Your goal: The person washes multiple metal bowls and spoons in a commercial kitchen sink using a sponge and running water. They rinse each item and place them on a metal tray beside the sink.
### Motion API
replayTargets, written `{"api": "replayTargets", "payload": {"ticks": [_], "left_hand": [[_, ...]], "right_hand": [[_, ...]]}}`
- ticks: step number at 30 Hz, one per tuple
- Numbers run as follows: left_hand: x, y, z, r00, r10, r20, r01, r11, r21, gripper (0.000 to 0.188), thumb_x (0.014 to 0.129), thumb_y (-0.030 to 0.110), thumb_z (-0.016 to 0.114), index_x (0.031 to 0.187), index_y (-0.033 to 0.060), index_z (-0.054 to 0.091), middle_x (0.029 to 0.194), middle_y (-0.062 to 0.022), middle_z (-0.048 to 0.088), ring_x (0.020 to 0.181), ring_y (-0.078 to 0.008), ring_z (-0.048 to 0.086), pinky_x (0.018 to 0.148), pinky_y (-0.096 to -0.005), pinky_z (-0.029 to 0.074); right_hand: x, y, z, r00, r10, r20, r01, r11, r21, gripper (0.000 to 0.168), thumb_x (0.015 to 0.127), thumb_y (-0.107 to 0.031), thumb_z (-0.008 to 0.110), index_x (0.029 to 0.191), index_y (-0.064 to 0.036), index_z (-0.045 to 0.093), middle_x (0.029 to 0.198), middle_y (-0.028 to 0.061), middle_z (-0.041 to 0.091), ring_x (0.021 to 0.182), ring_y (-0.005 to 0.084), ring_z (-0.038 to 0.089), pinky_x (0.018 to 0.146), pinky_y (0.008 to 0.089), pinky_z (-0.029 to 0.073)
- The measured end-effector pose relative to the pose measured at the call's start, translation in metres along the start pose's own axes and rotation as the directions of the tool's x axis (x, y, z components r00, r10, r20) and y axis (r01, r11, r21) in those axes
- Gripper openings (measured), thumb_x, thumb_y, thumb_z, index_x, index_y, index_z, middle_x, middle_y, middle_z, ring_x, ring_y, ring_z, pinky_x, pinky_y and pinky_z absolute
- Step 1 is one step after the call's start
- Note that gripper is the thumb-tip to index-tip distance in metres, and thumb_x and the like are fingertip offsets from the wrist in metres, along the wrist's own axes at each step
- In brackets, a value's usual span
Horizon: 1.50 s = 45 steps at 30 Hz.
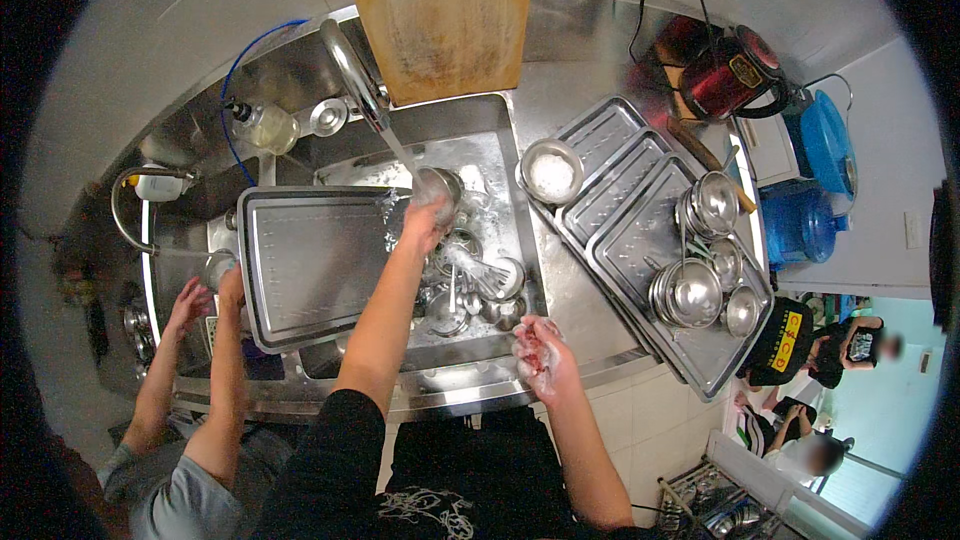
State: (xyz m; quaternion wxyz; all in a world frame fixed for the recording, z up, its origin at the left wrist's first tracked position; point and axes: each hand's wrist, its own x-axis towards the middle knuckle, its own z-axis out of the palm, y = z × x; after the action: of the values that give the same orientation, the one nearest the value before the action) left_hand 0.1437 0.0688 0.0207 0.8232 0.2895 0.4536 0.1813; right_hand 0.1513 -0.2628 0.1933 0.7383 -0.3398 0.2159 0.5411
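Under the running faucet (356,75), my left hand (427,221) grips a metal bowl (441,184) as water pours into it. My right hand (541,360), covered in suds, is over the sink's front edge around something reddish, partly hidden by foam. Below my left hand, soapy metal bowls and ladles and a whisk (484,274) lie in the sink (534,292). A metal tray (315,262) rests across the sink's left side. On the right, stacked trays (622,240) hold metal bowls (694,292) and a bowl with white suds (551,171).
At the left, a co-worker's hands (229,285) hold a bowl under a second faucet (120,199). A wooden cutting board (450,22) stands behind the sink. A soap bottle (274,127) is back left, a red electric kettle (724,82) back right. Other people are far right.
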Motion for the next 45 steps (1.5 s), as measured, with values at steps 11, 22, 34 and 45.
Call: {"api": "replayTargets", "payload": {"ticks": [11,22,34,45], "left_hand": [[0.007,-0.002,0.004,0.968,0.034,0.250,0.008,0.986,-0.167,0.019,0.095,0.024,0.052,0.101,0.0132,0.066,0.095,-0.0013,0.070,0.082,-0.0164,0.063,0.070,-0.0322,0.049],[-0.076,0.013,-0.078,0.781,0.584,0.221,-0.566,0.513,0.646,0.048,0.078,-0.011,0.044,0.122,0.0003,0.060,0.119,-0.0133,0.063,0.113,-0.0236,0.058,0.101,-0.0316,0.041],[-0.222,0.022,-0.100,0.940,0.264,-0.216,-0.219,0.953,0.209,0.075,0.070,-0.011,0.044,0.141,0.0111,0.035,0.131,-0.0098,0.049,0.116,-0.0263,0.054,0.092,-0.0349,0.049],[-0.236,0.015,-0.085,0.983,0.105,-0.148,-0.115,0.992,-0.059,0.077,0.069,-0.011,0.041,0.142,0.0140,0.032,0.129,-0.0103,0.048,0.111,-0.0251,0.057,0.082,-0.0365,0.056]], "right_hand": [[-0.018,0.002,0.006,0.993,-0.037,-0.112,0.038,0.999,0.001,0.025,0.096,-0.031,0.054,0.108,-0.010,0.058,0.095,0.0088,0.065,0.067,0.0160,0.056,0.044,0.0249,0.038],[0.051,-0.087,0.055,0.911,-0.413,-0.002,0.299,0.664,-0.685,0.030,0.092,-0.036,0.055,0.094,-0.007,0.063,0.071,0.0031,0.058,0.062,0.0146,0.055,0.054,0.0284,0.043],[0.143,-0.190,0.111,0.674,-0.555,0.487,0.209,-0.490,-0.846,0.028,0.089,-0.015,0.053,0.110,-0.003,0.067,0.106,0.0245,0.065,0.099,0.0399,0.063,0.090,0.0443,0.048],[0.161,-0.179,0.113,0.761,-0.321,0.564,0.047,-0.839,-0.542,0.027,0.085,-0.024,0.061,0.106,-0.007,0.065,0.104,0.0218,0.064,0.103,0.0379,0.061,0.088,0.0470,0.049]]}}
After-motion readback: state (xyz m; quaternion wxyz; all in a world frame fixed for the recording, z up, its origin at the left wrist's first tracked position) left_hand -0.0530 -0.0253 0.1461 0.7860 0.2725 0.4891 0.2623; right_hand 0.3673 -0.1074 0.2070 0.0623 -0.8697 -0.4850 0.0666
